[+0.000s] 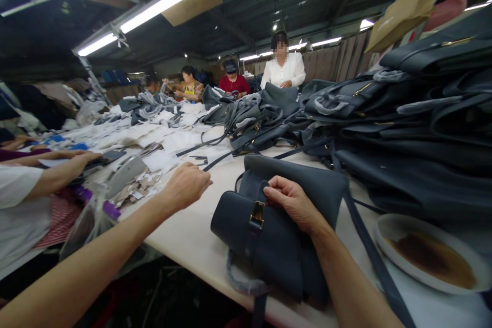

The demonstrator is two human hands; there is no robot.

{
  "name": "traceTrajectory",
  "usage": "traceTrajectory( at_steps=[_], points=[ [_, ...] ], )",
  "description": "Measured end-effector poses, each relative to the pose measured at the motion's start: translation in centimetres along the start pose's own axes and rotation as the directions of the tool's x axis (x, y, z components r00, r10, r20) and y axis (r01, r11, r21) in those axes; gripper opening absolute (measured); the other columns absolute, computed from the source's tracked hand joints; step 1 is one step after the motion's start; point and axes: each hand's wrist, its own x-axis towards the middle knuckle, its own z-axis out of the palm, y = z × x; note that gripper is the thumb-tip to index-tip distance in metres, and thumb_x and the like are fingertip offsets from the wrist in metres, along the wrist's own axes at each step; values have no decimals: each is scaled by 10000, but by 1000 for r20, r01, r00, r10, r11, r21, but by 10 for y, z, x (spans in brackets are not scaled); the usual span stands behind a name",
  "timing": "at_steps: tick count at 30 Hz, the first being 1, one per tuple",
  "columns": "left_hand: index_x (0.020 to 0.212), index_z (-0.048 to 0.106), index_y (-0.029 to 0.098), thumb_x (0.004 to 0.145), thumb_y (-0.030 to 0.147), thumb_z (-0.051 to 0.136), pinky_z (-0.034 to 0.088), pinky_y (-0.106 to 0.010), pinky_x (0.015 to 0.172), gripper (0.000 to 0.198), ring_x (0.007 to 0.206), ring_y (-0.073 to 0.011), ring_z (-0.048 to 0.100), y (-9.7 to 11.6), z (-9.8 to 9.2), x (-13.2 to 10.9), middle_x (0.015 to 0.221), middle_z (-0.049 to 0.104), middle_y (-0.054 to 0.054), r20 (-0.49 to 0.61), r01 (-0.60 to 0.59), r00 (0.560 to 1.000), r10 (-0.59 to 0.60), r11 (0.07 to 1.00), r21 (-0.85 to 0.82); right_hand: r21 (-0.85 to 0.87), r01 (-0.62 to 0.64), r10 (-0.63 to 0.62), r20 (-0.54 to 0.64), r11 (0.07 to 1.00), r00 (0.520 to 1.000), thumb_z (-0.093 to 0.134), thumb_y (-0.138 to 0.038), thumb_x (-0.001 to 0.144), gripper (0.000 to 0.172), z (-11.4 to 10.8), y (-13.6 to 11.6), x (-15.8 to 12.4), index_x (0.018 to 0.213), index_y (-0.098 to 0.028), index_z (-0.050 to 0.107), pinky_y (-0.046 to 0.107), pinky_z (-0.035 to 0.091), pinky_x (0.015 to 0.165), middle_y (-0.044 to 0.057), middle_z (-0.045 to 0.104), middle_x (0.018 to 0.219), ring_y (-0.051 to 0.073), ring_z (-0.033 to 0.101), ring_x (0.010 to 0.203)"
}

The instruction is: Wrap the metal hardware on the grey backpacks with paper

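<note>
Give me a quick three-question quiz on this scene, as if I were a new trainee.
1. What colour is the clasp on the bag?
2. True or false: the left hand is touching the bag.
3. What is in the dish?
A. A brown stain
B. Metal buckles
C. Spools of thread

Key:
1. Gold
2. False
3. A
</note>
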Motion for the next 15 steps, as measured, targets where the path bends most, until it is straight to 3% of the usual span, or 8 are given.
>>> traceTrajectory(
  at_steps=[2, 4, 6, 8, 12, 15],
  points=[
    [919, 667, 166, 874, 82, 467, 395, -446, 940, 221, 916, -255, 646, -17, 14, -33, 895, 715, -111, 31, 52, 998, -50, 995, -81, -7, -7, 7, 1, 1000, 1000, 775, -497, 684, 387, -1, -1, -1, 718, -194, 537, 209, 359, 530, -71, 565, 571, 83, 480, 520],
    [1083, 637, 178, 850, 72, 453, 442, -425, 898, 316, 923, -260, 657, -21, 28, -67, 941, 718, -107, 105, 166, 983, -149, 970, -177, -21, -11, 11, -3, 1000, 1000, 777, -493, 682, 384, -2, -1, -2, 716, -193, 539, 206, 342, 516, -71, 557, 566, 81, 466, 513],
    [1204, 585, 173, 847, 105, 434, 484, -386, 845, 394, 921, -256, 666, -13, 41, -98, 982, 717, -109, 161, 259, 962, -219, 918, -299, -45, -12, 11, -12, 999, 1000, 771, -493, 685, 380, -1, 1, -3, 718, -193, 540, 205, 335, 509, -70, 553, 568, 79, 457, 509],
    [1278, 543, 177, 829, 109, 418, 495, -356, 856, 472, 956, -240, 665, 2, 51, -122, 1042, 707, -101, 150, 274, 961, -231, 852, -445, -80, -10, 8, -26, 997, 1000, 758, -498, 691, 377, 0, 2, -3, 713, -195, 536, 206, 339, 509, -69, 547, 569, 80, 453, 508],
    [1233, 590, 196, 852, 176, 411, 507, -331, 833, 422, 843, -214, 676, 33, 62, -145, 915, 714, -68, 114, 300, 948, -299, 707, -641, -170, 16, -25, -56, 985, 998, 732, -474, 714, 330, 10, -20, -13, 713, -201, 548, 215, 367, 529, -63, 545, 573, 95, 473, 528],
    [1260, 576, 218, 835, 159, 397, 502, -304, 838, 464, 863, -183, 666, 50, 58, -144, 1063, 693, -74, 37, 222, 947, -318, 568, -793, -385, 123, -122, 27, 915, 992, 684, -367, 782, 198, 33, -55, -42, 718, -205, 590, 217, 396, 568, -46, 574, 612, 111, 513, 583]
  ],
)
